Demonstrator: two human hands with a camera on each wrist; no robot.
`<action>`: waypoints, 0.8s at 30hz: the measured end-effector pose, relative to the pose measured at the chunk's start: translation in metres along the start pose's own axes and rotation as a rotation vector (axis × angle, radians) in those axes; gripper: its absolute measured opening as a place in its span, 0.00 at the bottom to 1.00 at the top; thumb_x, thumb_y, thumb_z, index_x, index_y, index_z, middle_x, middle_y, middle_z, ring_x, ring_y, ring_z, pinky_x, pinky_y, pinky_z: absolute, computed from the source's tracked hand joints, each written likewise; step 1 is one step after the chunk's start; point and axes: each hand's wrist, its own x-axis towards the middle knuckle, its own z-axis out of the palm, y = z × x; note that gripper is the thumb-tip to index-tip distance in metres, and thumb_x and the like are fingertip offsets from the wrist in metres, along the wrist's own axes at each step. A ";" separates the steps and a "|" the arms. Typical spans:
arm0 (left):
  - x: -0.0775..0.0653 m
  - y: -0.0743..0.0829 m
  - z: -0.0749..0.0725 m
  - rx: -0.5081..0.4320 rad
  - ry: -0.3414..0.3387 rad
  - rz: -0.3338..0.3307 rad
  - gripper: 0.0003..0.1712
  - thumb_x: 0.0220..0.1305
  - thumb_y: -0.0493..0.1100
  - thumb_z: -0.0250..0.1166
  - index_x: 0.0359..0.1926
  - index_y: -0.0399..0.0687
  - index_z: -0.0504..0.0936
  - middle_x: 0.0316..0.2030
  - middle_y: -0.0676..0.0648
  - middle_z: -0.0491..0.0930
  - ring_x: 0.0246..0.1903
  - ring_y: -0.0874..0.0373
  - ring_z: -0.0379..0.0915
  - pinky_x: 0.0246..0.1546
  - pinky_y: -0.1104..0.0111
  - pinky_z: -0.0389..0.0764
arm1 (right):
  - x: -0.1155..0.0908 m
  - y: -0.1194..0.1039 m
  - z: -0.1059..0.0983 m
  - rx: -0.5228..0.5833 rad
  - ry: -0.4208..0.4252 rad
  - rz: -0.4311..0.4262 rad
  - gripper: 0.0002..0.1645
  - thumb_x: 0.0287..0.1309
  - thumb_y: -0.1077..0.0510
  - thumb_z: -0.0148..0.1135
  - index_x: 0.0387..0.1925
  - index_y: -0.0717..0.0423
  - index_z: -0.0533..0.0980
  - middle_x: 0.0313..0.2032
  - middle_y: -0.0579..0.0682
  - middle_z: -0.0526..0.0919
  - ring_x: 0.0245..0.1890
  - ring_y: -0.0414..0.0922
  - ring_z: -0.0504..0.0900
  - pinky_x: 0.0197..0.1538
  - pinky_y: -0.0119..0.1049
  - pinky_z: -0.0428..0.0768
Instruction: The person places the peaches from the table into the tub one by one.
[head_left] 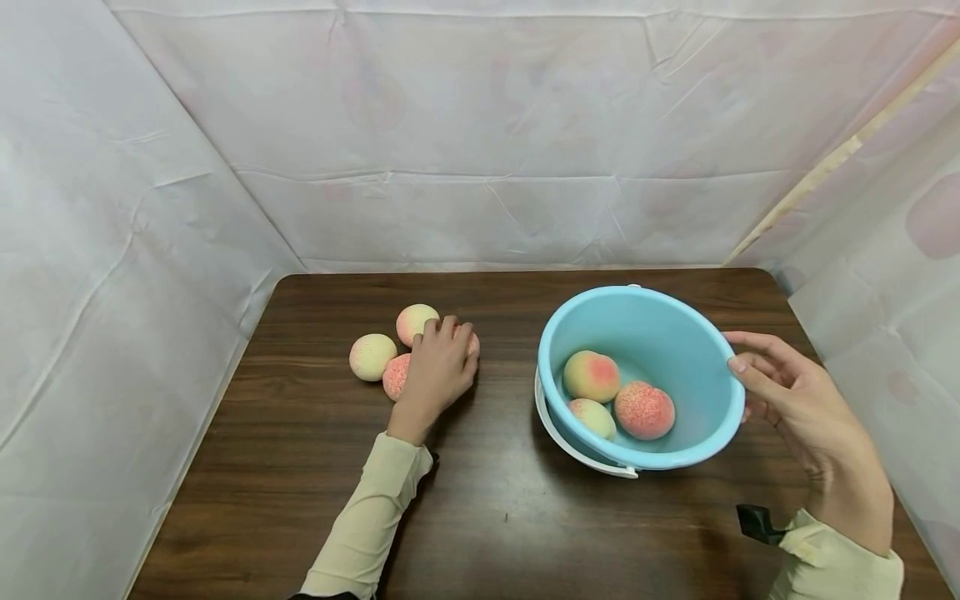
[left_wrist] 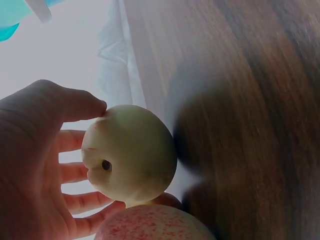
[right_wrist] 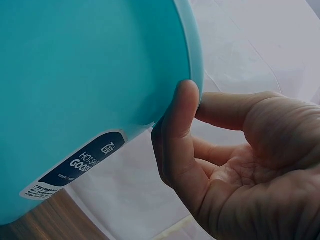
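Peach [left_wrist: 132, 155], at the left of the table [head_left: 480, 517], is gripped by the left hand [head_left: 438, 368], three loose peaches [head_left: 372, 358] alongside; the right hand [head_left: 810, 408] pinches the blue bucket [head_left: 678, 342] by its rim (presumably steadying it), three further peaches [head_left: 645, 411] inside.

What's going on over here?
A person has their left hand around a peach at the left part of a wooden table, with three other peaches close by. Their right hand grips a blue bucket by its rim; three peaches inside are visible.
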 end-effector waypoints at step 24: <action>-0.001 0.001 0.003 -0.006 -0.038 0.063 0.23 0.72 0.51 0.63 0.63 0.51 0.77 0.62 0.41 0.76 0.62 0.38 0.71 0.52 0.42 0.79 | 0.000 0.000 0.001 -0.014 0.014 0.001 0.24 0.75 0.68 0.54 0.69 0.56 0.70 0.38 0.49 0.89 0.28 0.43 0.88 0.26 0.37 0.85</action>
